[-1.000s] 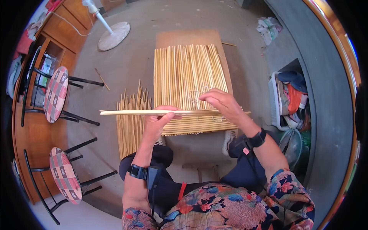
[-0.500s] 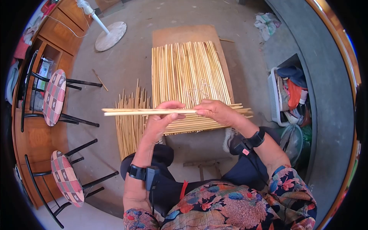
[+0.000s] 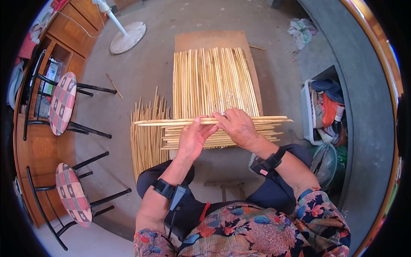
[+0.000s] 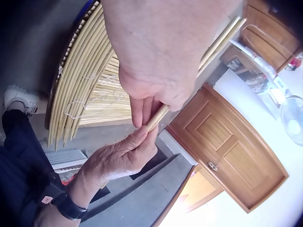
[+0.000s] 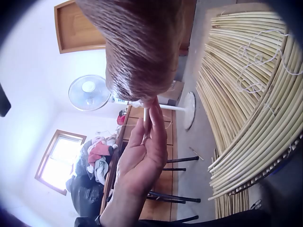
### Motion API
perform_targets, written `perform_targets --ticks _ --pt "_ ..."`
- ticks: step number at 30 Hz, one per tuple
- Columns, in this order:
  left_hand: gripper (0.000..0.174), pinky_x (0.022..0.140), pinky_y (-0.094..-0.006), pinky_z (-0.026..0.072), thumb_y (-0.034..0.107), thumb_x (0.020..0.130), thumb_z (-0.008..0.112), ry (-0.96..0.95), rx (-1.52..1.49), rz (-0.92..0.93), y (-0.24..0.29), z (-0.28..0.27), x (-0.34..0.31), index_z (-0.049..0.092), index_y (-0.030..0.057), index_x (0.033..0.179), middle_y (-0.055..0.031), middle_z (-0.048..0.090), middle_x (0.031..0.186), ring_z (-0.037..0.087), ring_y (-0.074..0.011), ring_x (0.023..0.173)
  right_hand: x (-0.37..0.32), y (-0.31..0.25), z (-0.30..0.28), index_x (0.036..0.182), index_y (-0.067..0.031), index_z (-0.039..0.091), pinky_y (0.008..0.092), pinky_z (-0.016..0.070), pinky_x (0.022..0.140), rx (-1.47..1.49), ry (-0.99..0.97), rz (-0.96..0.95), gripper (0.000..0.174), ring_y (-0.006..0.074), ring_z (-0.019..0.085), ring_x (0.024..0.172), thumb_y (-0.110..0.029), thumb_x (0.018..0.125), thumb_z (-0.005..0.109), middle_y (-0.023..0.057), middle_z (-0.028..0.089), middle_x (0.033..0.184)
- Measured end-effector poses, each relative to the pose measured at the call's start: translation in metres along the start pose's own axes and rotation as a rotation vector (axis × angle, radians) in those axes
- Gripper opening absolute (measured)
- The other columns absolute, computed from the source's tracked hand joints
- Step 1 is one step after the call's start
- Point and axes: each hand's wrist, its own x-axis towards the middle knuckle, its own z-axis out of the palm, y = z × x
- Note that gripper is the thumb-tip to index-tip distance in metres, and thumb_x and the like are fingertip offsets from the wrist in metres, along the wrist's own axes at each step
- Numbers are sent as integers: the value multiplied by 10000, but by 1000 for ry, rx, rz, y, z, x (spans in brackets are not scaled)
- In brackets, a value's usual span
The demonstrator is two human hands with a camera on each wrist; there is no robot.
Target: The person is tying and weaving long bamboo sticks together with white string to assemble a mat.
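Two pale, straight stalks (image 3: 158, 123) lie side by side, held level above the near end of a layer of similar stalks. My left hand (image 3: 195, 136) pinches them near their middle, thumb and fingers about them. Just to its right, my right hand (image 3: 237, 128) grips the stalks with thumb and fingers, and the fingertips of both hands nearly meet. Under the hands, more stalks (image 3: 205, 142) lie crosswise over the near end of the lengthwise stalks (image 3: 209, 81). A loose white string (image 4: 90, 101) trails over the layer.
A brown board (image 3: 209, 38) supports the stalks. A heap of thinner stalks (image 3: 150, 145) lies at the left. Two checked chairs (image 3: 63, 103) stand further left, a white basket (image 3: 306, 111) of items at the right, and a fan's round base (image 3: 128, 37) behind.
My right hand, earlier raised and apart from the stalks, has come down to grip them. The stalks have shifted right, and both hands are now close together.
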Motion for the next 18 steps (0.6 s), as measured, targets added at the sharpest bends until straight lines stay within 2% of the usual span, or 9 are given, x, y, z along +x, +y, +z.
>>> perform_targets --ticks 9,13,18 --pt "302 820 -364 491 222 875 484 -44 22 42 2 -1 3 511 -48 1006 -168 569 996 580 -259 917 3 -1 1 993 -68 551 325 389 585 70 52 12 310 208 470 671 -179 708 601 51 431 705" --pt "296 799 -350 505 214 876 481 -79 21 55 3 1 2 511 -54 1001 -161 571 985 589 -243 893 2 0 1 999 -80 552 319 394 586 37 18 36 324 204 470 671 -165 694 620 54 441 716" --pt "280 796 -359 506 204 877 478 -68 65 63 4 -1 4 514 -49 994 -170 572 984 592 -244 884 1 -2 -4 993 -76 555 323 408 615 133 -5 115 322 214 483 705 -133 686 631 54 469 750"
